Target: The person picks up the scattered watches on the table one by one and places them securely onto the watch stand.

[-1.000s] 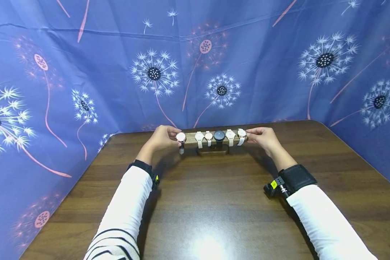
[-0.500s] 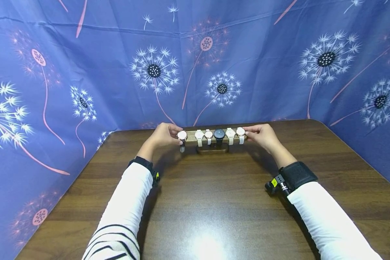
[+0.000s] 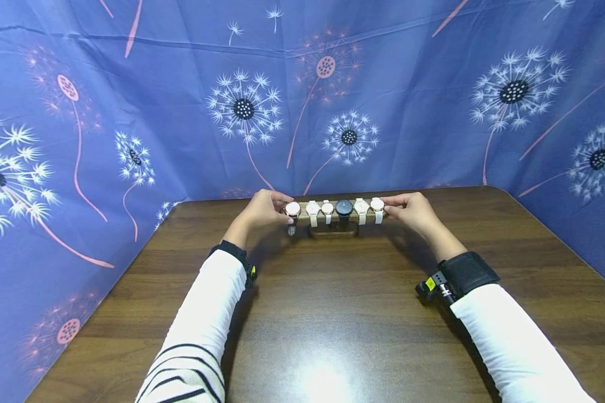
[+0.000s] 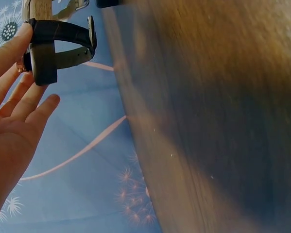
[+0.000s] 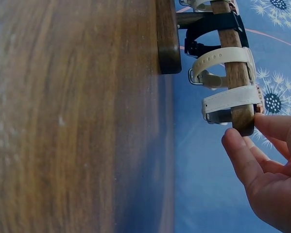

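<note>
A wooden watch stand (image 3: 333, 230) stands near the table's far edge, its raised bar carrying several watches. My left hand (image 3: 264, 210) holds the dark-strapped watch (image 3: 292, 209) at the bar's left end. In the left wrist view, the thumb lies by its black strap (image 4: 62, 30) and the other fingers are behind. At the opposite end, my right hand (image 3: 414, 211) pinches the bar's tip, beside a white-strapped watch (image 3: 377, 204). The right wrist view shows the thumb (image 5: 235, 138) below that end. A black watch (image 3: 344, 207) sits between light-strapped ones.
The brown wooden table (image 3: 322, 302) stretches toward me. Blue cloth (image 3: 408, 112) with dandelion prints hangs behind and at both sides. Cameras are strapped to both wrists.
My left hand has slid the dark-strapped watch to the right along the bar, nearer its neighbour. The rightmost watch's strap now hangs straighter. The head view has shifted slightly.
</note>
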`<state>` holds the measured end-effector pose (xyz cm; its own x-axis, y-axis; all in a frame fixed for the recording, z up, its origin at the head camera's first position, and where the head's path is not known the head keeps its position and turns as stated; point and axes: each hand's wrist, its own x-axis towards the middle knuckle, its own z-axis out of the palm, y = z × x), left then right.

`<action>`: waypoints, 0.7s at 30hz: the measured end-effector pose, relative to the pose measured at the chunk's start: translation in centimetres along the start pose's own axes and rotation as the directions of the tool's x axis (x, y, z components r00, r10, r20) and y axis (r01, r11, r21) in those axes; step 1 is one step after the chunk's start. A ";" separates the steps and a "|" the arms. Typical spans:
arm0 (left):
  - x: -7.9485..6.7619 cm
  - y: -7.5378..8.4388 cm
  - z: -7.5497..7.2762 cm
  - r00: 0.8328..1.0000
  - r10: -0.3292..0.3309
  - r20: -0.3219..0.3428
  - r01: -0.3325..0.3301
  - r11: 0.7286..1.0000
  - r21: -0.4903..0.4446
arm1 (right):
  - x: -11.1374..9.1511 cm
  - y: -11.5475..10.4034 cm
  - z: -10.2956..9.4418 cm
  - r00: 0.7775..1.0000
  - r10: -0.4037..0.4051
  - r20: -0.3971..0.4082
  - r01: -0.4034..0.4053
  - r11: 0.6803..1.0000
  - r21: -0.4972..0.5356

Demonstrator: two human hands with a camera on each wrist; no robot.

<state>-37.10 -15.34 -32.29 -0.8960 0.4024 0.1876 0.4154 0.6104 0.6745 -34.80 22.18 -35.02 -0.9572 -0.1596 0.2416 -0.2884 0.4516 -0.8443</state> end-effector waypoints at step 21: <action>0.1 0.6 1.0 0.999 0.040 0.004 -0.040 0.990 0.138 | -0.6 -0.3 0.3 0.999 -0.022 -0.045 0.014 0.988 -0.157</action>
<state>-36.82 -14.24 -32.57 -0.8781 0.4292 0.2116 0.4687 0.6820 0.5614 -34.17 21.83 -35.03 -0.9509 -0.1300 0.2809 -0.3026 0.5814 -0.7553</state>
